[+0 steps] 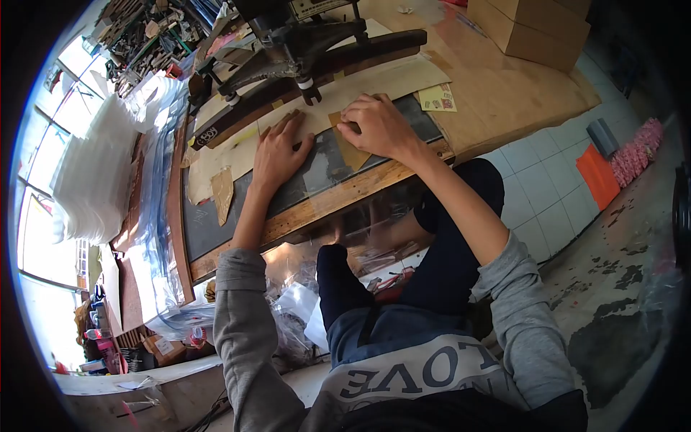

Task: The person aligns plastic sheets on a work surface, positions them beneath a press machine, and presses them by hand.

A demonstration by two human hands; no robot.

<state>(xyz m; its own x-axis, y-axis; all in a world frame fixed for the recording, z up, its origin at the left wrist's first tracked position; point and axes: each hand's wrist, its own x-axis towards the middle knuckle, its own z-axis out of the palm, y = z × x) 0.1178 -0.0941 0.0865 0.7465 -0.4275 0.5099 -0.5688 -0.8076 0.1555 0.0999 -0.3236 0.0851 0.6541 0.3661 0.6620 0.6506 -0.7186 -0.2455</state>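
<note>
My left hand (279, 153) lies flat, fingers extended, on the near edge of a long pale board strip (392, 72). Its thumb stands apart over the dark work surface (317, 173). My right hand (378, 126) is closed, with thumb and fingers curled together beside the strip's near edge; whatever may be in the fingers is hidden. Just left of it, a small brown card piece (350, 153) lies on the dark surface. Above the strip stands a black metal press (288, 68) with a long dark bar. A torn tan scrap (222, 194) lies left of my left hand.
A wooden edge (345, 198) runs along the front of the bench. A yellow printed card (437, 98) lies to the right, and cardboard boxes (529, 32) stand at the back right. Stacked white foam sheets (93, 162) and clear plastic (155, 216) are at left.
</note>
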